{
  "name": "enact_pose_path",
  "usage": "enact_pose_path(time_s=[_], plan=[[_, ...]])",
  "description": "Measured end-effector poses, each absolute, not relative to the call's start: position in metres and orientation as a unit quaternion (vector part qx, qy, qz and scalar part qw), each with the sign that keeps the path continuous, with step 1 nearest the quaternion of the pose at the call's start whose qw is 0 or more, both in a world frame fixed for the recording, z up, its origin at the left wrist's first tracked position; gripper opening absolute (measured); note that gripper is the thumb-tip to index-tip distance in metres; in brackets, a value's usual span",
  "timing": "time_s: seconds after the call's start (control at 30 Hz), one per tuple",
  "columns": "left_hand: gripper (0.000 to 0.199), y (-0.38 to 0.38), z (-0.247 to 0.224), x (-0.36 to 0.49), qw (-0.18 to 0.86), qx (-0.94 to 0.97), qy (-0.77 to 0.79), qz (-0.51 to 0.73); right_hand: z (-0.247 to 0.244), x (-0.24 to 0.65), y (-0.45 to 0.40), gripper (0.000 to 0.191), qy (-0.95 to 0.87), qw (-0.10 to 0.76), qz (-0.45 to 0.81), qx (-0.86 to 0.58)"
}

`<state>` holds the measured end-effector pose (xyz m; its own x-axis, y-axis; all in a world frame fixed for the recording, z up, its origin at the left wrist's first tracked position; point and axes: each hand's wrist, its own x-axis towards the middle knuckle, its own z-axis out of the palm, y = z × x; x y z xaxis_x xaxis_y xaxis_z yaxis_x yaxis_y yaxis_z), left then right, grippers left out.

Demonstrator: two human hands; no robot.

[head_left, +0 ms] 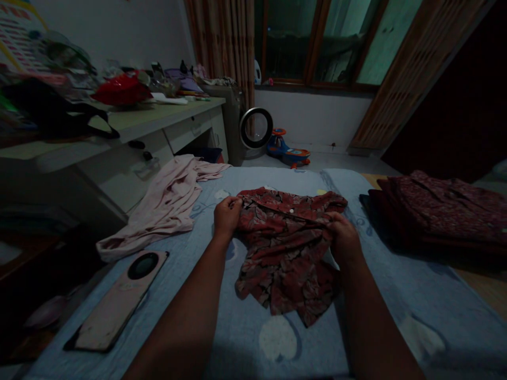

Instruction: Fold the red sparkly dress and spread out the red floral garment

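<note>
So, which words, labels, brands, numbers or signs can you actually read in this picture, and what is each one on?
No text can be read clearly.
Wall poster: a heading and rows of print, too blurred to read.
Blue and orange toy: a pale patch on top, too small to tell whether it bears words.
Red patterned garment: no lettering that I can make out.

There are two hands (pixel 227 217), one red garment (pixel 287 248), one phone (pixel 116 306) (8 o'clock), one pink cloth (pixel 168 198) (9), one clothes stack (pixel 447 211) (3).
</note>
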<state>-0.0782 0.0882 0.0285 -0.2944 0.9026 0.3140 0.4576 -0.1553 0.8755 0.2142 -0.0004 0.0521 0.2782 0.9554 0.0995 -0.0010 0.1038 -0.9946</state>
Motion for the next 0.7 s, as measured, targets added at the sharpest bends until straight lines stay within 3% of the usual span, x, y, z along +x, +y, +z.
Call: enact_pose_path(time_s=[0.13, 0.27, 0.47, 0.7], plan=[[0.021, 0.084, 0.032, -0.074, 0.205, 0.631, 0.605, 0.440, 0.053, 0.218, 0.003, 0.014, -0.381, 0.661, 0.370, -0.531], [0.020, 0.079, 0.039, -0.068, 0.194, 0.691, 0.617, 0.322, 0.055, 0.216, 0.004, 0.013, -0.347, 0.665, 0.329, -0.574], [0.019, 0.062, 0.055, -0.051, -0.009, 0.753, 0.600, 0.271, 0.052, 0.216, 0.006, 0.020, -0.344, 0.650, 0.349, -0.581], [0.031, 0.060, 0.045, -0.036, 0.043, 0.819, 0.502, 0.274, 0.053, 0.213, 0.003, 0.018, -0.385, 0.653, 0.332, -0.561]])
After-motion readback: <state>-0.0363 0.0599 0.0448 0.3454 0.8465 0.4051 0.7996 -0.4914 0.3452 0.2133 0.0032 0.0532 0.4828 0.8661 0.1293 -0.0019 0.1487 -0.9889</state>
